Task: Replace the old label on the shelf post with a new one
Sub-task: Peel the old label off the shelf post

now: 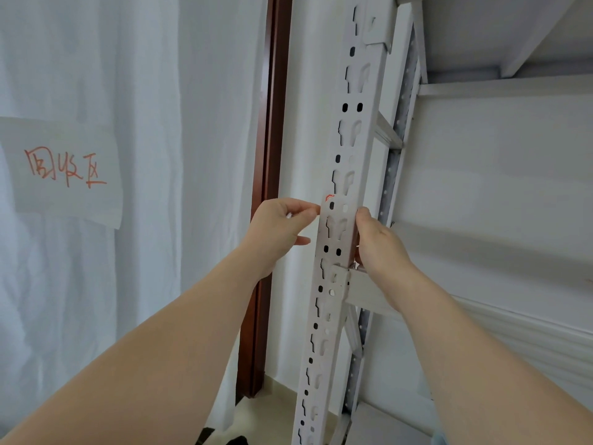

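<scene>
On my feed both hands are up at the white shelf post [348, 130], a slotted metal upright that runs from the top edge of the view down to the bottom edge, leaning a little to the right as it rises. The label [337, 231] lies across the front face of the post about halfway up, just above the point where a horizontal shelf beam [369, 295] joins the post; it is a pale sheet with a bit of red print at its top left corner, and the post's slots and holes show through it. I cannot tell whether this is the old label or the new one. The left hand [282, 226] sits just left of the post, thumb and forefinger closed in a pinch on the label's left edge, the other fingers curled loosely below. The right hand [382, 245] is clamped on the post's right side, its thumb laid on the label's right edge and its fingers wrapped out of sight behind the post. Both bare forearms reach in from the bottom corners. Left of the post stands a dark brown door frame [272, 187], and further left a white curtain [144, 123] carries a paper sign [64, 171] with red handwritten characters
</scene>
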